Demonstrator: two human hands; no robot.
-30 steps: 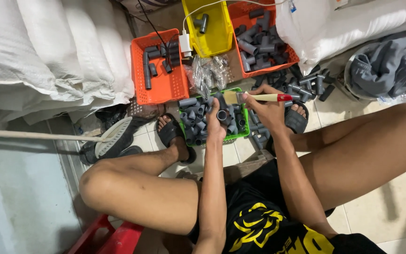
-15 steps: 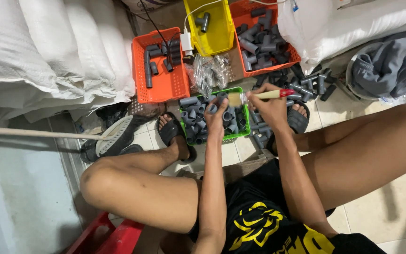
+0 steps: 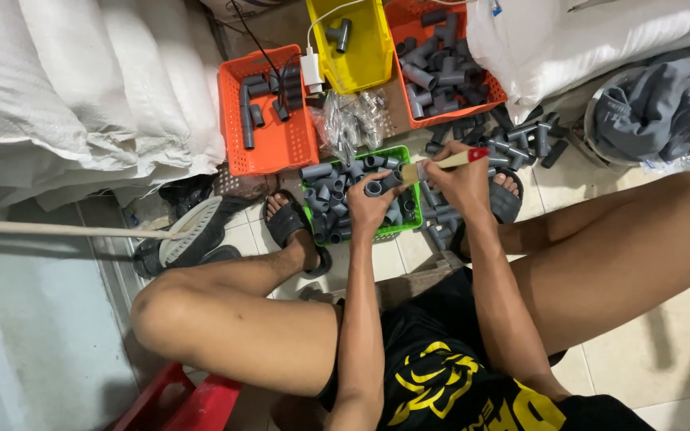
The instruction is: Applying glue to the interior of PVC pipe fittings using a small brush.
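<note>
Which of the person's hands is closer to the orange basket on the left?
The left. The left hand holds a grey pipe fitting over the green basket, just right of the orange basket. The right hand, holding a brush, is farther right, beyond the green basket.

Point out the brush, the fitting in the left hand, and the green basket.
brush [image 3: 441, 163], head view, wooden handle.
grey fitting [image 3: 373, 189], head view, open end.
green basket [image 3: 406, 153], head view, far right rim.

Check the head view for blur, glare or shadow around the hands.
Head view: sharp and evenly lit around the left hand, its grey fitting, the right hand and brush; soft leg shadows on the floor tiles; white sacks bright, slightly washed.
</note>
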